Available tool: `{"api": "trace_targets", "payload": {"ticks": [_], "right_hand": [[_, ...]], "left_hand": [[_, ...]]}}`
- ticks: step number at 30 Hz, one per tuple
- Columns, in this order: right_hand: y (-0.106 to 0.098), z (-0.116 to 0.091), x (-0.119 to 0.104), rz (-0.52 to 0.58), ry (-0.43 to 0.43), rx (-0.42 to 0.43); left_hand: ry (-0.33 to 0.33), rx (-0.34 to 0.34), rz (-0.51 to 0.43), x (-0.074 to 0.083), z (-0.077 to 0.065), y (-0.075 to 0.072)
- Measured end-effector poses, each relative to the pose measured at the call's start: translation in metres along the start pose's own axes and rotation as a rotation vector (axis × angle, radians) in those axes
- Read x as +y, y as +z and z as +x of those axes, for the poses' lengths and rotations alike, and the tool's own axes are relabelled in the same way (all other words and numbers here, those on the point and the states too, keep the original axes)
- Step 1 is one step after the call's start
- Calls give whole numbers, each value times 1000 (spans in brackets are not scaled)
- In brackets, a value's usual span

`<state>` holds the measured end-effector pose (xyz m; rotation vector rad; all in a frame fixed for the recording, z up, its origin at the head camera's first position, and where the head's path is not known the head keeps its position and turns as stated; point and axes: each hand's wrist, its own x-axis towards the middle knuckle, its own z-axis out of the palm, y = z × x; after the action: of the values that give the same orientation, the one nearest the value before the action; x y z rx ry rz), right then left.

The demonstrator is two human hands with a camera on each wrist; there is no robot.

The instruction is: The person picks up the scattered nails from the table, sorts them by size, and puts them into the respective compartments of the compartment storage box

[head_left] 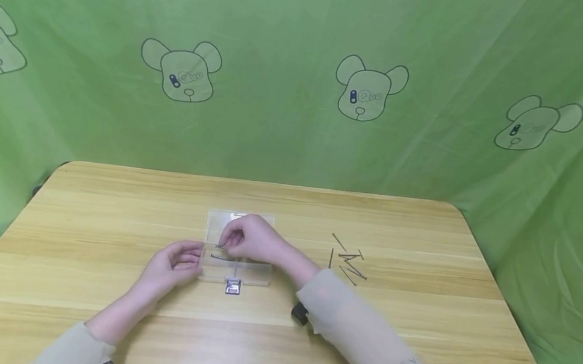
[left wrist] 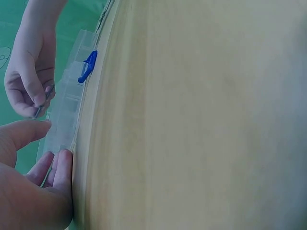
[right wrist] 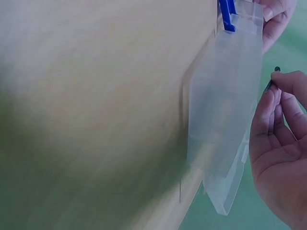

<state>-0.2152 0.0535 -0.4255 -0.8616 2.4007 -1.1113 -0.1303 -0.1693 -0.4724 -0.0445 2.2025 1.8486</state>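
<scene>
A clear plastic box (head_left: 253,274) with its lid (head_left: 217,221) folded back lies on the table, a blue latch (head_left: 232,286) at its near side. My right hand (head_left: 250,239) is above the box and pinches a thin dark nail (right wrist: 269,85) between thumb and fingertips. Another nail (head_left: 222,258) lies in a back compartment of the box. At the box's left end, my left hand (head_left: 175,262) holds the edge with thumb and fingers; the exact contact is partly hidden.
Several loose nails (head_left: 352,267) lie scattered on the wooden table (head_left: 426,241), right of the box. A green cloth (head_left: 274,143) with printed bear heads hangs behind the table and at its sides.
</scene>
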Motion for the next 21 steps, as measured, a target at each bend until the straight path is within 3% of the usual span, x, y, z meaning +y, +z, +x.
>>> {"api": "trace_targets", "payload": {"ticks": [21], "right_hand": [[13, 5, -3, -98, -17, 3]], "left_hand": [[9, -1, -12, 0, -1, 0]]}}
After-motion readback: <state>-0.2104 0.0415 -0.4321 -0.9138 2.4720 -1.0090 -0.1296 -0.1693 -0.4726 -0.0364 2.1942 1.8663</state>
